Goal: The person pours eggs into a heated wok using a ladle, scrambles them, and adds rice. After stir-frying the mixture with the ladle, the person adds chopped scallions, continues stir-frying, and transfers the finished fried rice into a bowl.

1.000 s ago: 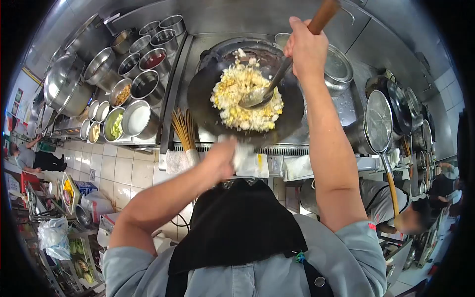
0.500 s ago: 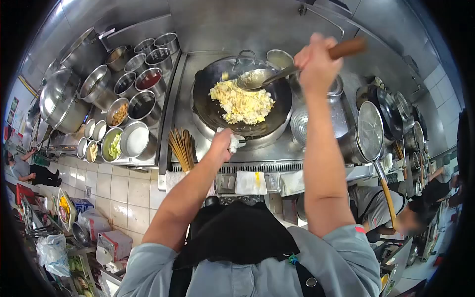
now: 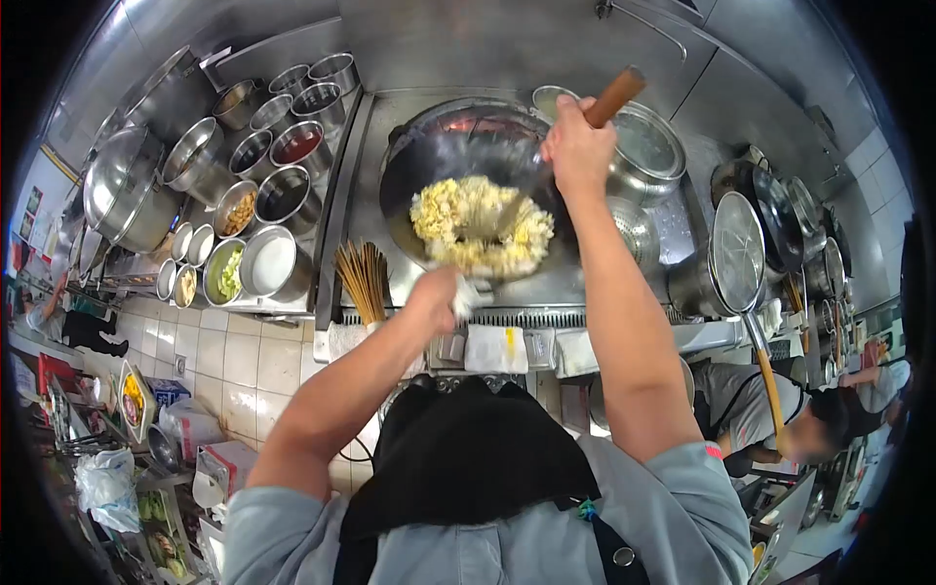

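A dark wok (image 3: 400,185) sits on the stove, holding yellow and white fried rice (image 3: 444,210). My left hand (image 3: 436,297) is closed on a white cloth (image 3: 468,296) at the wok's near edge. Above the wok's right side, my right hand (image 3: 581,146) grips the wooden handle of a ladle (image 3: 616,96). The ladle's bowl is smeared by motion and lies among the rice. Left of the wok, a bundle of thin bamboo sticks (image 3: 362,278) stands upright.
Metal pots of sauces and ingredients (image 3: 275,261) crowd the left counter. A lidded pot (image 3: 645,146) stands right of the wok, and a mesh strainer (image 3: 737,253) rests over a pot farther right. Folded towels (image 3: 496,349) lie along the front edge. Another person (image 3: 756,405) is at lower right.
The wok has tipped and shifted while the rice has spread toward its near side. My right hand has moved left and the ladle has dropped from the wok's upper part into the rice.
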`<action>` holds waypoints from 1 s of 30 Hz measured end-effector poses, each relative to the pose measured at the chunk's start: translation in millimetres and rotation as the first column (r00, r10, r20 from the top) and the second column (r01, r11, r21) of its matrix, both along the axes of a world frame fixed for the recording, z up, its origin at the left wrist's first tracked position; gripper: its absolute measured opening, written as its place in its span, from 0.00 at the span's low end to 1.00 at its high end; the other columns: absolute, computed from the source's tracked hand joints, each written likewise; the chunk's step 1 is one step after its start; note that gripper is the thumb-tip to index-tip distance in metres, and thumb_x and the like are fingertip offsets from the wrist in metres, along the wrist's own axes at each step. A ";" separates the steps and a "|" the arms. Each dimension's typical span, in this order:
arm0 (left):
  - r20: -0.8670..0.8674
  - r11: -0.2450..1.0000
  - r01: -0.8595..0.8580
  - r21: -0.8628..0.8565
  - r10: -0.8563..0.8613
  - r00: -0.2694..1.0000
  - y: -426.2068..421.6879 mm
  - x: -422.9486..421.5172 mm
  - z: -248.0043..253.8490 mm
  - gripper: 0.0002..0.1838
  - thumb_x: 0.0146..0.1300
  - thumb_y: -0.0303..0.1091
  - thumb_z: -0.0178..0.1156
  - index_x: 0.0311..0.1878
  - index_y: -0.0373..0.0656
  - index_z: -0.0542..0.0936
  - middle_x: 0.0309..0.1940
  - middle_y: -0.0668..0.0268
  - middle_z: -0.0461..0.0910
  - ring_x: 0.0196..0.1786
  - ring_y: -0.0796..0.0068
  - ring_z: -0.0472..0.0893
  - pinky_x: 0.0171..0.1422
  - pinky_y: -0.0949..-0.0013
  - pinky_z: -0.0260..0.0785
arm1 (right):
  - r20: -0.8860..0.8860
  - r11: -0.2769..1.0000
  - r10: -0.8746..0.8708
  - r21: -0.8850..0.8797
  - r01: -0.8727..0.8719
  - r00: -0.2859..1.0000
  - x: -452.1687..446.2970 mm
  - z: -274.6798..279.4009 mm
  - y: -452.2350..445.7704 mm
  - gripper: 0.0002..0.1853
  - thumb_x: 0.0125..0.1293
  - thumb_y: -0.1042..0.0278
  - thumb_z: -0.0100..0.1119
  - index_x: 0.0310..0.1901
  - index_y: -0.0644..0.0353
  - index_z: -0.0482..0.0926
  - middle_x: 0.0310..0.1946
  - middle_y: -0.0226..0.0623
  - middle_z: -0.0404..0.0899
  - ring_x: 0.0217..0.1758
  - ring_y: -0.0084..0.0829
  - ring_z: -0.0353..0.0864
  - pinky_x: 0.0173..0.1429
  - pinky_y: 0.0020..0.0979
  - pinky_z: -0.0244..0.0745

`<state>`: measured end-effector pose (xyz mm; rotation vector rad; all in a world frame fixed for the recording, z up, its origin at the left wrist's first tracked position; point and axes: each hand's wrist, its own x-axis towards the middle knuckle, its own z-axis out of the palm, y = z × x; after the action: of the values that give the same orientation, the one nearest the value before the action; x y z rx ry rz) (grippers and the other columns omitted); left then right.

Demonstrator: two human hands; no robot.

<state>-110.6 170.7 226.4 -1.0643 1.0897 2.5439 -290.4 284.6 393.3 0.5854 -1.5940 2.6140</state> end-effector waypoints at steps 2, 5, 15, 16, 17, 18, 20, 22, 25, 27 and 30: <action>-0.131 0.999 -0.037 0.023 0.040 0.991 -6.4 -4.2 -38.3 0.14 0.80 0.33 0.44 0.58 0.39 0.75 0.46 0.55 0.86 0.50 0.59 0.88 0.54 0.54 0.83 | -0.055 0.996 -0.088 -0.024 0.087 0.995 -11.5 -23.2 -8.2 0.17 0.74 0.69 0.60 0.28 0.54 0.64 0.14 0.28 0.63 0.13 0.23 0.63 0.20 0.31 0.63; -0.050 0.996 0.043 -0.072 -0.047 0.998 30.4 66.3 -66.6 0.16 0.78 0.31 0.46 0.62 0.38 0.75 0.50 0.53 0.86 0.51 0.59 0.88 0.56 0.56 0.84 | -0.073 0.998 -0.053 -0.030 0.051 0.996 -6.8 -8.4 10.8 0.17 0.74 0.70 0.60 0.28 0.55 0.64 0.14 0.28 0.64 0.13 0.24 0.63 0.21 0.32 0.64; -0.136 0.988 -0.153 0.011 0.153 0.979 36.6 28.8 -52.9 0.12 0.80 0.34 0.43 0.56 0.41 0.73 0.44 0.52 0.86 0.40 0.52 0.87 0.46 0.52 0.83 | -0.045 0.993 -0.110 -0.049 0.108 0.993 -4.2 -3.5 12.6 0.17 0.73 0.67 0.62 0.28 0.54 0.65 0.14 0.27 0.64 0.12 0.23 0.63 0.19 0.31 0.63; -0.030 0.996 -0.081 -0.033 0.080 0.996 40.9 50.7 -48.1 0.13 0.82 0.36 0.42 0.59 0.41 0.72 0.47 0.51 0.86 0.42 0.51 0.88 0.50 0.49 0.83 | -0.027 0.993 -0.093 -0.074 0.091 0.995 -1.2 5.7 20.7 0.17 0.73 0.67 0.62 0.28 0.53 0.65 0.14 0.27 0.63 0.12 0.23 0.63 0.19 0.31 0.62; 0.010 0.999 -0.041 0.027 0.041 0.999 34.2 67.4 -78.1 0.13 0.82 0.36 0.42 0.59 0.42 0.71 0.48 0.51 0.86 0.44 0.52 0.88 0.48 0.49 0.83 | -0.008 0.992 -0.075 -0.104 0.073 0.997 2.0 16.5 25.4 0.17 0.73 0.67 0.61 0.27 0.53 0.65 0.14 0.26 0.63 0.12 0.23 0.62 0.19 0.31 0.62; 0.040 0.999 -0.042 0.033 0.040 0.998 34.3 70.5 -62.1 0.13 0.82 0.36 0.42 0.59 0.42 0.71 0.49 0.51 0.86 0.46 0.53 0.88 0.46 0.49 0.83 | -0.018 0.995 -0.068 -0.081 0.066 0.998 7.0 32.9 27.7 0.17 0.73 0.68 0.61 0.27 0.53 0.64 0.14 0.26 0.63 0.12 0.23 0.61 0.19 0.31 0.61; 0.086 0.996 -0.086 -0.011 0.087 0.992 41.5 59.8 27.0 0.11 0.81 0.36 0.43 0.58 0.44 0.69 0.50 0.52 0.86 0.48 0.54 0.89 0.43 0.50 0.83 | -0.022 0.999 -0.037 -0.016 0.036 0.999 21.4 56.8 29.8 0.18 0.73 0.68 0.61 0.27 0.53 0.64 0.14 0.26 0.62 0.12 0.23 0.60 0.19 0.32 0.60; 0.081 0.999 -0.040 0.029 0.037 0.996 13.7 8.6 42.6 0.11 0.79 0.39 0.41 0.53 0.45 0.70 0.45 0.51 0.86 0.44 0.54 0.88 0.44 0.48 0.82 | 0.016 0.998 -0.050 0.037 0.050 0.999 20.1 47.9 19.0 0.17 0.72 0.69 0.61 0.27 0.53 0.64 0.14 0.27 0.63 0.12 0.23 0.62 0.18 0.31 0.61; -0.128 0.992 -0.115 -0.049 0.108 0.986 6.9 -9.0 -40.2 0.13 0.78 0.36 0.41 0.51 0.41 0.73 0.43 0.55 0.86 0.42 0.54 0.88 0.44 0.49 0.82 | 0.010 0.994 -0.105 -0.016 0.106 0.994 -10.0 -13.7 1.5 0.15 0.73 0.70 0.61 0.29 0.55 0.66 0.14 0.28 0.63 0.12 0.23 0.63 0.17 0.31 0.62; -0.131 0.988 -0.153 0.021 0.155 0.979 30.0 26.3 -51.2 0.13 0.77 0.31 0.42 0.55 0.39 0.75 0.45 0.56 0.86 0.43 0.54 0.88 0.45 0.50 0.83 | -0.013 0.990 -0.110 -0.092 0.108 0.994 -12.3 2.6 13.3 0.15 0.73 0.69 0.61 0.30 0.55 0.66 0.14 0.27 0.63 0.12 0.23 0.63 0.17 0.31 0.61; -0.174 0.980 -0.197 -0.017 0.191 0.966 27.2 36.0 -49.8 0.13 0.74 0.27 0.45 0.57 0.38 0.75 0.49 0.53 0.85 0.44 0.52 0.88 0.46 0.50 0.84 | -0.077 0.988 -0.109 -0.116 0.100 0.991 13.7 61.8 35.9 0.15 0.74 0.70 0.60 0.29 0.55 0.66 0.13 0.27 0.63 0.11 0.23 0.62 0.17 0.30 0.60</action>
<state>-74.6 197.9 176.6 -1.0223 1.1239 2.8266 -276.8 320.6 455.1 0.5795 -1.4040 2.5471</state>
